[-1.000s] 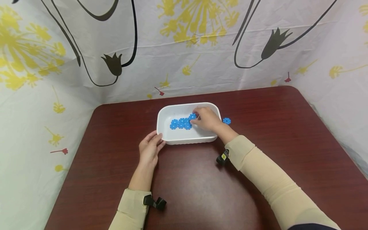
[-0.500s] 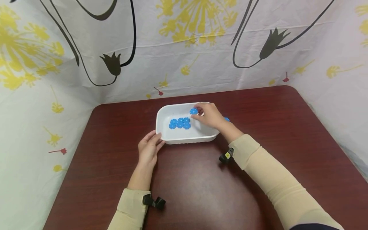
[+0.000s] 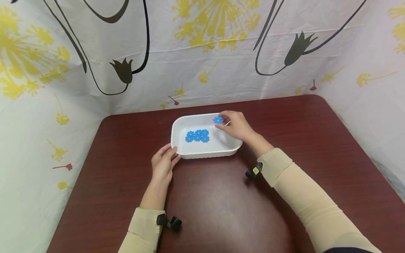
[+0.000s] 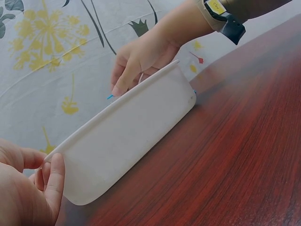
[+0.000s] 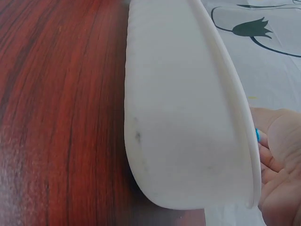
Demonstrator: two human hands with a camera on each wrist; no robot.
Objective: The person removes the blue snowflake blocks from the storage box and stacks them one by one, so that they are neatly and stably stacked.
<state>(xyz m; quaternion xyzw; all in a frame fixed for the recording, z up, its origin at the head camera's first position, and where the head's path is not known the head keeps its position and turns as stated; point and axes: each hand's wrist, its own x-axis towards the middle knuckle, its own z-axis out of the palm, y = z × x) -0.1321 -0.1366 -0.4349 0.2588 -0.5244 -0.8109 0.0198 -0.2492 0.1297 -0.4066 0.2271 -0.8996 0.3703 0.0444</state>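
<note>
A white plastic tray [image 3: 209, 153] with rounded corners sits on the table. My left hand [image 3: 162, 164] grips its near left corner, thumb over the rim and fingers outside, as the left wrist view also shows of the hand [image 4: 33, 188]. Above the right part of the tray, my right hand [image 3: 235, 124] pinches a blue notched plastic disc [image 3: 218, 119] between thumb and fingers. Several more blue discs [image 3: 197, 135] lie grouped on the tray's floor, left of centre. In the right wrist view the tray's wall [image 5: 188, 113] hides most of the right hand [image 5: 277, 165].
The dark red-brown table [image 3: 202, 203] has rounded far corners. Behind it hangs a white cloth [image 3: 177, 70] printed with flowers. A bit of blue [image 4: 194, 92] shows beside the tray's right end in the left wrist view.
My right hand has lifted one blue disc from the group and moved it right and toward the tray's far side. The right forearm now covers the loose disc beside the tray. My left hand stays put.
</note>
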